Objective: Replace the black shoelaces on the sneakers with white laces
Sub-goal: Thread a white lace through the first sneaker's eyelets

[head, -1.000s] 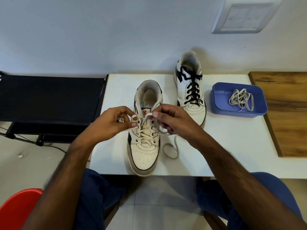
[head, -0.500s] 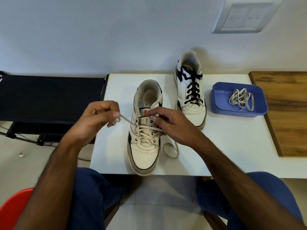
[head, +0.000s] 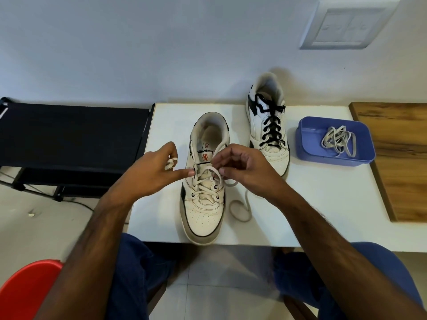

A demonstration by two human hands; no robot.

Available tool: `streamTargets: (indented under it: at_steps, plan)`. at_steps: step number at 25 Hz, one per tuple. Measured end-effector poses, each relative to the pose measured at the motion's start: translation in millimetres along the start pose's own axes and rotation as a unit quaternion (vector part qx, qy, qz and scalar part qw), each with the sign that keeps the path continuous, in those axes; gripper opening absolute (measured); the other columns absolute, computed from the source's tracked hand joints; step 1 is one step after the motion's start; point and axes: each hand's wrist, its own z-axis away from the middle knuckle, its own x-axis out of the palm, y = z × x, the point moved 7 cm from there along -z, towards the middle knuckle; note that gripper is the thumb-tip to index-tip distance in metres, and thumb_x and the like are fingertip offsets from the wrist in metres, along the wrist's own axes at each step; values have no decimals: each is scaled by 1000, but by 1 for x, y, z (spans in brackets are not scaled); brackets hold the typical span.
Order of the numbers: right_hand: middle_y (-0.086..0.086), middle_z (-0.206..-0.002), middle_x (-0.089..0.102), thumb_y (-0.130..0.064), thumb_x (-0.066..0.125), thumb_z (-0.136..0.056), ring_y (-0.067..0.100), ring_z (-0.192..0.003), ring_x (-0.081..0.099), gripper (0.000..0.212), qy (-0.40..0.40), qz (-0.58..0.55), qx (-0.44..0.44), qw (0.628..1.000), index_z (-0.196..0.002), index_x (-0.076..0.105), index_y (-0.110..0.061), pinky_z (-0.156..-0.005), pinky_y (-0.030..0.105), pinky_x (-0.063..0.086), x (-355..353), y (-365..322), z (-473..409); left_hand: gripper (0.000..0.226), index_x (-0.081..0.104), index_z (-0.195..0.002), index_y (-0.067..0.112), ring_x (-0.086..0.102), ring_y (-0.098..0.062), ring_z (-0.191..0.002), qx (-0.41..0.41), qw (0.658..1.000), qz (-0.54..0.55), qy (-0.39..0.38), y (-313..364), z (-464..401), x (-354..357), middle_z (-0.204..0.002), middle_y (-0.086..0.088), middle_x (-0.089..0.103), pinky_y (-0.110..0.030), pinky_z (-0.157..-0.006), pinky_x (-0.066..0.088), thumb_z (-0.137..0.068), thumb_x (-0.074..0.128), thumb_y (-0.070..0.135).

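Head view looks down on a white tabletop [head: 312, 204] where a white leather sneaker with black trim [head: 204, 213] stands toe toward the person, threaded with a flat white shoelace [head: 205, 181]. At its upper eyelets the left hand [head: 150, 174] has a grip on one lace end, which is looped around its curled fingers, while its forefinger points straight at the left eyelet row. Just across the tongue, the right hand [head: 242, 169] pinches the other strand between thumb and bent fingers; from that grip the lace runs down and lies in a loose loop on the tabletop just beside the shoe. Beyond the right hand, touching the wall, stands the second white sneaker [head: 269, 125], laced with a black shoelace [head: 272, 128]. Farther out on that side sits a blue plastic tray [head: 307, 144] holding a bundled white lace [head: 338, 140], and next to it lies a brown wooden board [head: 397, 158]. Beyond the left hand stands a black bench [head: 69, 132]; a red chair [head: 23, 289] shows below the left forearm.
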Motion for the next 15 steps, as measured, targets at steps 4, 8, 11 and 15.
streamTargets:
  at_steps: [4, 8, 11, 15]
  plan:
    - [-1, -90, 73, -11, 84, -81, 13, -81, 68, 21, 7, 95, 16, 995, -90, 66, -17, -76, 30, 57, -1, 6, 1, 69, 39, -105, 18, 53, -16, -65, -25, 1000, -8, 7, 0, -4, 2, -79, -3, 57, -32, -57, 46, -66, 66, 68]
    - [-5, -88, 73, -15, 80, -86, 11, -78, 68, 14, -4, 124, 31, 992, -88, 66, -17, -73, 29, 55, 0, 10, 2, 70, 33, -123, 23, 57, -9, -69, -62, 993, 96, 14, -3, -4, 3, -79, 0, 57, -23, -60, 44, -75, 69, 58]
    - [-6, -88, 74, -16, 79, -87, 12, -76, 69, 13, -9, 130, 43, 991, -87, 67, -19, -72, 28, 55, 0, 12, 2, 51, 46, -117, 28, 58, -12, -65, -45, 994, 83, -59, 0, 1, 9, -72, 3, 63, -21, -63, 45, -80, 64, 58]
    - [-7, -84, 73, -16, 82, -84, 14, -76, 69, 14, -14, 140, 50, 989, -88, 69, -19, -70, 26, 55, 0, 13, 3, 30, 64, -90, 18, 60, -1, -80, 22, 997, 32, -67, 7, 1, 13, -80, 24, 61, -11, -66, 40, -85, 70, 47]
